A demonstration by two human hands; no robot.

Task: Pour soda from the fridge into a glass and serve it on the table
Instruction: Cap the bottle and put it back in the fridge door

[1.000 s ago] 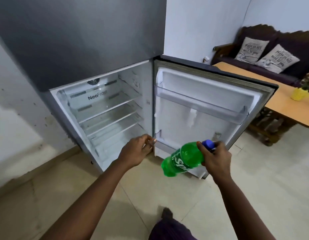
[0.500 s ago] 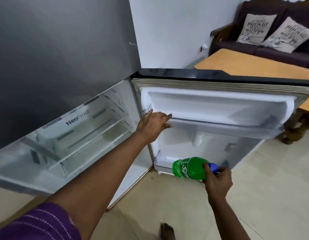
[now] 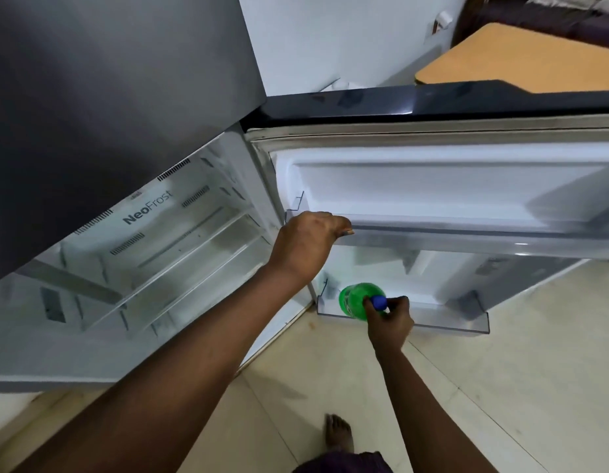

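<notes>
A green soda bottle (image 3: 352,298) with a blue cap (image 3: 379,302) stands in the lower door shelf (image 3: 450,324) of the open fridge door (image 3: 432,107). My right hand (image 3: 390,322) grips the bottle around its neck, just under the cap. My left hand (image 3: 306,244) is higher up, its fingers curled over the rail of the upper door shelf (image 3: 467,233). No glass is in view.
The fridge compartment (image 3: 180,254) at the left holds bare glass shelves. A wooden table (image 3: 521,59) stands behind the door at the upper right, with a dark sofa (image 3: 535,11) beyond it. My bare foot (image 3: 337,433) is on the tiled floor.
My right hand has lowered the bottle from in front of the door into the lower door shelf and stood it upright. My left hand has risen from the fridge's edge to the upper shelf rail.
</notes>
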